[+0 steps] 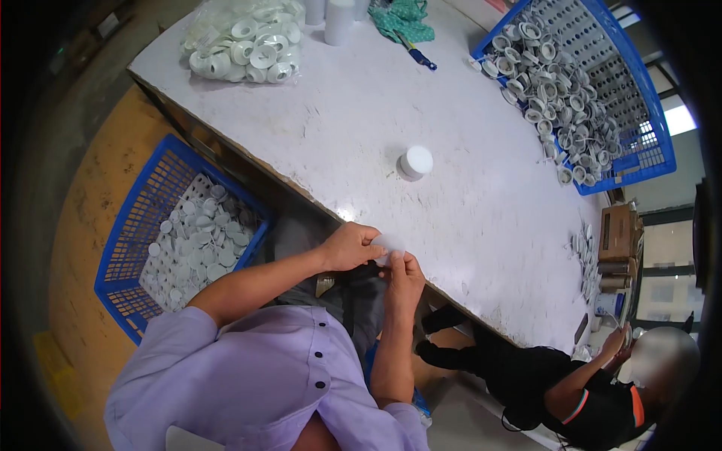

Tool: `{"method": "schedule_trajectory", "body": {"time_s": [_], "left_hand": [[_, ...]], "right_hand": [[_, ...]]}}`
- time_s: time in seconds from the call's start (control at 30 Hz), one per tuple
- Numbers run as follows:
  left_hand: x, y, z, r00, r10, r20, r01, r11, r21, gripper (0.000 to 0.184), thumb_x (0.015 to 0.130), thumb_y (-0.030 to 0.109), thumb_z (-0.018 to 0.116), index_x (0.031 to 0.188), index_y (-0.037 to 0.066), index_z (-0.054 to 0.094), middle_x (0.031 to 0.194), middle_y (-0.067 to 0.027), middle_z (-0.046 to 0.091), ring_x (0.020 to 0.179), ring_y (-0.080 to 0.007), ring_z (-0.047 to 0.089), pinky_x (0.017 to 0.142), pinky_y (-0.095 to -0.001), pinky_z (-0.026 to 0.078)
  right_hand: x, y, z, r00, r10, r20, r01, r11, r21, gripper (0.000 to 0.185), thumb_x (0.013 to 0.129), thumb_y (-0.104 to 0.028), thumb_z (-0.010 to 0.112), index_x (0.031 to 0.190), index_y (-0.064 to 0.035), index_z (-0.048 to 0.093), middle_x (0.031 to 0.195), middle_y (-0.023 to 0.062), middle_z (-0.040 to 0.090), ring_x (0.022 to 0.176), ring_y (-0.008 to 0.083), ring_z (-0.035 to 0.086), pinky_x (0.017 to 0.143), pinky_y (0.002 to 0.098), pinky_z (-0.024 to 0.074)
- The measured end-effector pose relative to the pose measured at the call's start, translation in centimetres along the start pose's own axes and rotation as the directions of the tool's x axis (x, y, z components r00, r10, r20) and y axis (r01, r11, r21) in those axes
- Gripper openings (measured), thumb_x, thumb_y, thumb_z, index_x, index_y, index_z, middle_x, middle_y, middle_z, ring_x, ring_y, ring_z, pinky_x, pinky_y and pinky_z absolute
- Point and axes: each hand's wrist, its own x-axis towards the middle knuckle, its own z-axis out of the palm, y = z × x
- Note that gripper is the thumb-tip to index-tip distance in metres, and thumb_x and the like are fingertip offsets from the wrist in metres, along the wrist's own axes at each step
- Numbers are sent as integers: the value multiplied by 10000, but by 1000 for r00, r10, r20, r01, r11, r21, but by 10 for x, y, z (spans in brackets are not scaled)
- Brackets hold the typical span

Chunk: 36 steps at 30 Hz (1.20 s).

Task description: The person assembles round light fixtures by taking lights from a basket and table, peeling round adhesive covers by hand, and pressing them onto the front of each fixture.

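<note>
At the near edge of the white table (331, 143), my left hand (350, 246) and my right hand (404, 276) meet around a thin white disc (389, 243). Fingers of both hands pinch the disc from its two sides, and they cover part of it. Farther in on the tabletop, beyond my hands, stands a short white round stack (415, 162).
A blue basket of white discs (113, 259) is at the left. Another blue basket (662, 124) at the upper right spills grey-white rings. A bag of white rings (244, 45), white cylinders, a green cloth (402, 19) and a blue-handled tool lie at the back. A co-worker (579, 391) is lower right.
</note>
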Motion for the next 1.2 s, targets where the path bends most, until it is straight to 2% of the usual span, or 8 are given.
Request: {"method": "schedule_trajectory", "body": {"time_s": [0.23,0.43,0.63,0.73,0.87,1.0,1.03,1.2], "left_hand": [[5,-7,-2,994,45,-103,-13,957,289,275,757,223,709,659,-14,609,524,-12,521,520,-44,440,474,-238,378],[2,3,-3,986,60,-153,-2,935,355,314,727,265,732,639,-12,612,517,-24,528,511,-57,443,481,-255,390],[5,-2,0,990,45,-137,-7,965,264,291,777,252,686,682,-16,627,545,-32,554,533,-59,485,503,-248,408],[7,0,-2,999,-1,-51,17,947,322,279,794,254,655,778,-24,653,639,-97,626,563,-94,547,541,-268,451],[13,-12,-1,998,-46,42,42,995,91,169,834,131,619,890,-27,642,718,-40,619,621,-77,557,566,-223,458],[15,-9,0,993,-86,78,75,989,129,149,832,114,619,859,-31,644,713,-36,620,626,-77,561,573,-222,463],[16,-13,0,998,-42,52,36,993,116,221,808,187,637,824,-33,654,678,-52,619,609,-93,561,570,-245,463],[15,-12,1,998,-69,6,68,989,131,202,807,184,653,817,-18,663,686,-37,628,610,-75,555,572,-225,457]], "right_hand": [[-1,-2,-7,997,-77,-19,73,985,-155,246,871,-205,612,970,20,625,787,51,629,666,94,573,552,211,452],[0,0,-9,996,-86,-32,80,985,-151,207,882,-200,597,915,5,606,768,41,614,640,89,565,552,202,447],[4,4,-15,995,-101,25,103,990,-99,163,902,-175,564,898,-13,575,769,38,613,650,90,581,556,198,450],[5,5,-19,996,-78,38,82,991,-103,157,898,-168,566,926,-14,581,777,36,615,664,91,589,558,195,453],[6,5,-21,998,-52,27,54,997,-60,140,885,-157,584,934,-28,604,798,21,623,675,71,574,574,196,465],[12,14,-29,995,-59,86,59,998,7,137,880,-160,598,926,-32,614,787,16,623,658,59,554,577,194,467],[10,9,-28,996,-65,69,65,998,0,146,877,-166,606,918,-26,619,776,12,621,657,56,550,579,191,460],[8,8,-28,990,-138,20,139,980,-143,165,875,-166,609,905,-4,622,746,6,618,642,52,535,584,188,439]]}}
